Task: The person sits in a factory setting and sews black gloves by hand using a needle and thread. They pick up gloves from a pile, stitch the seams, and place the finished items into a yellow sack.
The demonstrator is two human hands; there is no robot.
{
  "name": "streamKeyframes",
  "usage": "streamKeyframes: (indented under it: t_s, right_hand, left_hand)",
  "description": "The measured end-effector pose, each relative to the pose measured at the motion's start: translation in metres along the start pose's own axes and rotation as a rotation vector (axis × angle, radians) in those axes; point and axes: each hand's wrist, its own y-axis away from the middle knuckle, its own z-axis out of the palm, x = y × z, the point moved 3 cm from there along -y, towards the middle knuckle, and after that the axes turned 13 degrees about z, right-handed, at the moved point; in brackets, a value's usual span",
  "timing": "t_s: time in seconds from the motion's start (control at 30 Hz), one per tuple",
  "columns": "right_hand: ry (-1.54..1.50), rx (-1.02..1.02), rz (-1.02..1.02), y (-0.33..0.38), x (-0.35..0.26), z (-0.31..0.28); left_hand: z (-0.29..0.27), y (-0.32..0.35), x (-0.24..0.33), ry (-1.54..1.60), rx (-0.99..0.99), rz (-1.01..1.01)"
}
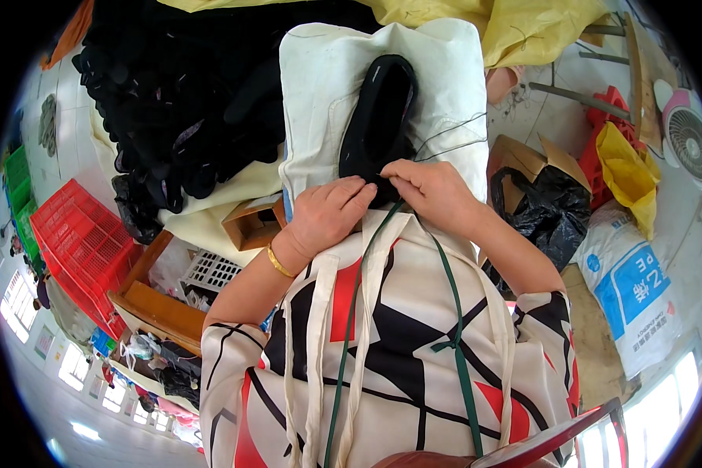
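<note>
The left hand [331, 214] and right hand [433, 191] each have their grip closed on the near end of the black shoe [359, 131], atop the white cloth [316, 82], where the loose thread [454, 149] could tangle if fingers catch it.

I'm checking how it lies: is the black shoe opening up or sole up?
Opening up: the shoe lies on the white cloth, its oval rim facing the camera around a dark hollow.
</note>
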Motion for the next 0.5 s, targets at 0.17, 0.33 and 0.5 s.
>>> streamKeyframes:
  t_s: [0.17,0.33,0.5]
  right_hand:
    - [-0.084,-0.037,0.034,-0.003,0.008,0.009]
    - [0.030,-0.082,0.149,-0.010,-0.006,0.011]
    - [-0.039,-0.090,0.145,-0.026,-0.012,0.020]
  left_hand:
    - [0.004,0.004,-0.001,0.101,0.025,-0.048]
    - [0.007,0.005,-0.001,0.097,0.050,-0.025]
    - [0.000,-0.003,0.002,0.072,-0.023,0.002]
